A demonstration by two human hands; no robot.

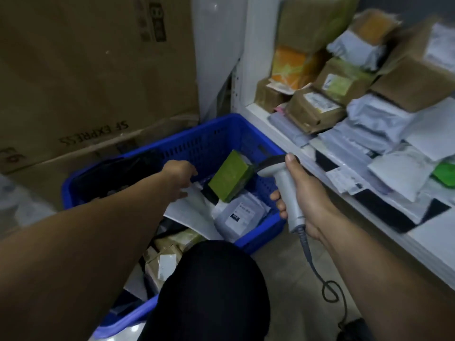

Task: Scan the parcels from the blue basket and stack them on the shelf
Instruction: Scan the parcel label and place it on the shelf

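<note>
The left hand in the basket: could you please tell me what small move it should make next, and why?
Probably grip the green box and raise it toward the scanner: the left hand is beside the box, which leans uppermost in the basket, and the right hand grips the scanner close by.

A large brown cardboard carton (86, 70) fills the upper left. Its "SF EXPRESS" lettering (94, 134) reads upside down near the lower edge. A knee in black fabric (216, 291) occupies the bottom centre. The grey floor (283, 279) carries a dark, blurred object (354, 331) at bottom right.
</note>
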